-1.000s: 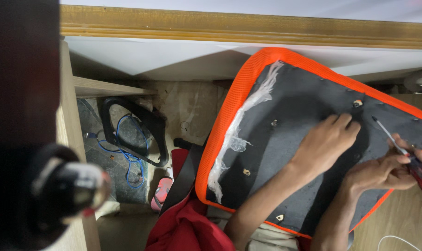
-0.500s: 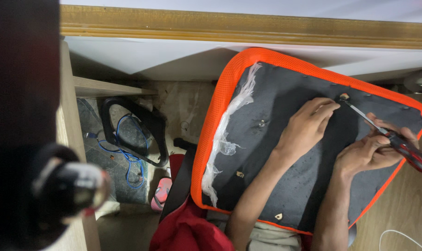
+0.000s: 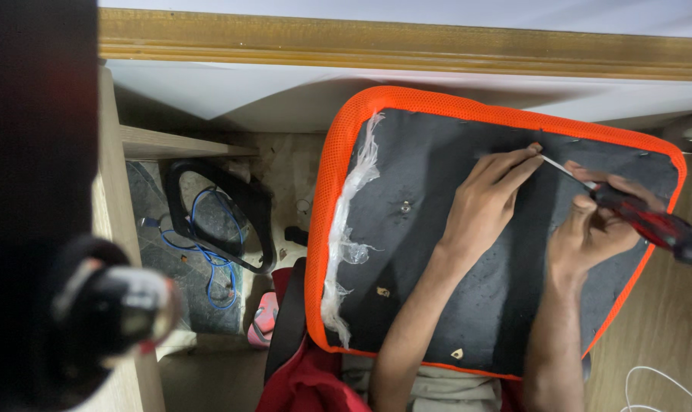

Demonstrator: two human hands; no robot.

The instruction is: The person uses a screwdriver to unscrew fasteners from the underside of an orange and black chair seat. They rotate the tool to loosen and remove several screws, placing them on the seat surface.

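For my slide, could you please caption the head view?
Right hand drives a screwdriver into the upturned orange-edged seat; left hand steadies the tip.

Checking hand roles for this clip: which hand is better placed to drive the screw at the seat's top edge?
Probably the right hand: it grips the screwdriver, tip near the left hand fingers on the seat pan.

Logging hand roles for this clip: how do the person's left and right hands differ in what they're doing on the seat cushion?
The right hand is closed around a red-and-black-handled screwdriver; the left hand holds no tool. The left hand lies open with fingers stretched toward the screwdriver's tip, while the right hand's fingers are curled. Both rest over the dark underside of the orange-edged seat cushion.
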